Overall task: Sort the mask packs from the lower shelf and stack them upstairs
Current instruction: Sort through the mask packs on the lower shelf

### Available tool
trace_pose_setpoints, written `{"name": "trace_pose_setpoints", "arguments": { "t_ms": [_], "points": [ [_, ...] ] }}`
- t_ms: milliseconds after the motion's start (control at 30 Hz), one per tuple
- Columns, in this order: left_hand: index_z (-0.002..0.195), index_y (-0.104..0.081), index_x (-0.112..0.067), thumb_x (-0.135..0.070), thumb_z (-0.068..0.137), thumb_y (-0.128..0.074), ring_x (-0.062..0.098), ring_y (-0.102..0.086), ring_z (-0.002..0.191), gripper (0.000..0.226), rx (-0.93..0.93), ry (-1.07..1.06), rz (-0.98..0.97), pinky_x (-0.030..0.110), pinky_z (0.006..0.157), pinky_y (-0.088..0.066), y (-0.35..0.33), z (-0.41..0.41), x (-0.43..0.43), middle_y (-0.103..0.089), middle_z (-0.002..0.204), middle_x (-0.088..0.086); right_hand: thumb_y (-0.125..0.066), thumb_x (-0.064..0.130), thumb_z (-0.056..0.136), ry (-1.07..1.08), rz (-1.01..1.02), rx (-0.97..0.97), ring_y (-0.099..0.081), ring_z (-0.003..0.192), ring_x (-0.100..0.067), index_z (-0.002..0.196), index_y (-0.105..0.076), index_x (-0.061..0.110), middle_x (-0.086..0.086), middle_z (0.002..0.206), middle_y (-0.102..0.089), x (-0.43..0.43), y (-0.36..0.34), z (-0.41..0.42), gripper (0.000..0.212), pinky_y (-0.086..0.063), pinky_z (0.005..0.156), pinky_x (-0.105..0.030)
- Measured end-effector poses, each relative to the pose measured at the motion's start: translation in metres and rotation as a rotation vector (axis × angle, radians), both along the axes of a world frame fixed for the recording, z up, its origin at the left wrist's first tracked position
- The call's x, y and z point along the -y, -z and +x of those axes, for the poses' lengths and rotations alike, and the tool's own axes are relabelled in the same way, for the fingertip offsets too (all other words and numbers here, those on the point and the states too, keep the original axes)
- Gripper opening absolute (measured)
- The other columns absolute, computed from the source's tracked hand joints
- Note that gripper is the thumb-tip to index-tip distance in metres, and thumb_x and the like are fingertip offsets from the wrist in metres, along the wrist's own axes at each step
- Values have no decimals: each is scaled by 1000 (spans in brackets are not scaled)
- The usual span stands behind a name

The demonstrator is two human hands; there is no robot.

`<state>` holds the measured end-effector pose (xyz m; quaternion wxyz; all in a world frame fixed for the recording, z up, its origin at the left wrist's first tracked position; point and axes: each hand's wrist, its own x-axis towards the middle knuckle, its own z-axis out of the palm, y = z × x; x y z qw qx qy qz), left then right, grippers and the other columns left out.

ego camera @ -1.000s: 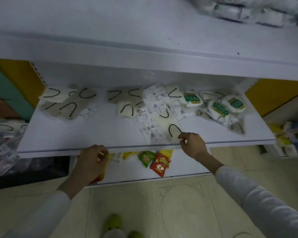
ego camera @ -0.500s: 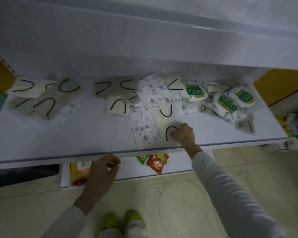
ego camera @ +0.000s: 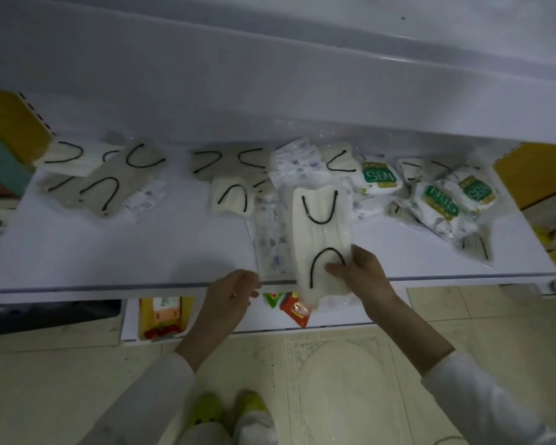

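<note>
- The right hand [ego camera: 363,274] grips the near end of a cream mask pack [ego camera: 321,239] with black ear loops, thumb on top by the lower loop.
- That mask pack lies lengthwise across the front edge of the white shelf [ego camera: 142,252], its near end jutting past the edge, its far end pointing toward the shelf's back.
- The left hand [ego camera: 231,295] sits at the shelf's front edge, left of the held pack, fingers loosely curled and holding nothing I can make out.
- A clear printed pack [ego camera: 270,245] lies flat just left of the held pack, touching it.
- Behind the held pack is a heap of printed packs [ego camera: 297,162]; to its right, green-labelled N95 packs [ego camera: 437,197] are piled.
- Left of the held pack, more cream and grey masks with black loops [ego camera: 109,175] spread along the shelf's back.
- Below the shelf's edge, a lower shelf holds red and yellow packets [ego camera: 294,308].
</note>
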<state>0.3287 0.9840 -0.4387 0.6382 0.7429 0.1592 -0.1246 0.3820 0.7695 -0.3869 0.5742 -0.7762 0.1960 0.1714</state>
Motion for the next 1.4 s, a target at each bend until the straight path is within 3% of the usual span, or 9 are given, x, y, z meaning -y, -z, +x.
{"name": "trace_pose_setpoints", "arguments": {
  "t_ms": [67,167,333,500,700,967,1133,1267,1400],
  "points": [
    [90,-64,-16,-24,96,-50,22,-67,88,17,-121,-135,-237,35,77,-54,-10,9,-2,-71,89,3,-66,-4,81,-100,141,-19,-66,77,-20,96,-65,5,-5,85,-71,-33,-8,-10,18,-55,63,-28],
    [90,-66,-16,-19,92,-56,17,-69,76,10,-135,-378,-489,26,59,-54,-23,12,-14,-74,78,-1,-69,3,81,-272,205,-89,-69,89,-23,105,-66,4,-9,99,-72,-86,0,-17,25,-58,77,-34],
    [99,-65,-17,-9,88,-62,26,-66,91,13,1,-506,-264,42,78,-54,-9,-7,-75,-70,94,3,-68,39,83,-446,-74,-71,-64,78,-14,82,-67,17,0,80,-67,-147,19,11,22,-48,70,-26],
    [93,-62,-22,-6,91,-57,23,-64,82,17,-21,-547,-201,38,73,-54,-5,-15,-126,-67,88,2,-46,26,93,-199,-532,56,-58,107,-30,111,-64,4,-14,113,-65,-169,57,100,34,-45,86,-30],
    [101,-63,-14,-6,91,-55,24,-63,83,15,-47,-535,-152,36,72,-53,2,-21,-154,-67,90,6,-53,27,91,-86,-841,-23,-43,126,-35,131,-39,-1,-20,137,-42,-202,86,131,51,-37,103,-41],
    [89,-62,-21,-6,92,-52,25,-61,80,18,-42,-517,-106,42,75,-52,8,-22,-167,-65,86,9,-53,22,89,7,-597,-41,-50,123,-33,134,-39,-2,-16,134,-51,-207,81,141,53,-40,103,-38],
    [108,-50,-17,-9,97,-44,21,-57,83,16,-68,-577,-156,34,69,-50,13,-11,-159,-59,93,3,-58,3,85,92,-121,-41,-53,109,-29,135,-30,5,-15,127,-49,-196,65,118,57,-48,89,-36],
    [109,-49,-20,-12,98,-40,33,-56,99,17,-104,-591,-175,51,87,-50,15,2,-148,-58,99,5,-52,-16,79,61,223,-92,-54,102,-31,125,-36,19,-14,111,-48,-185,37,75,59,-51,94,-48],
    [129,-49,-15,-22,101,-38,28,-55,111,30,-155,-674,-392,48,101,-43,6,11,-131,-58,123,5,-56,-15,77,-206,238,-47,-57,99,-28,104,-51,21,-16,117,-53,-185,13,23,45,-51,89,-44]
  ]
}}
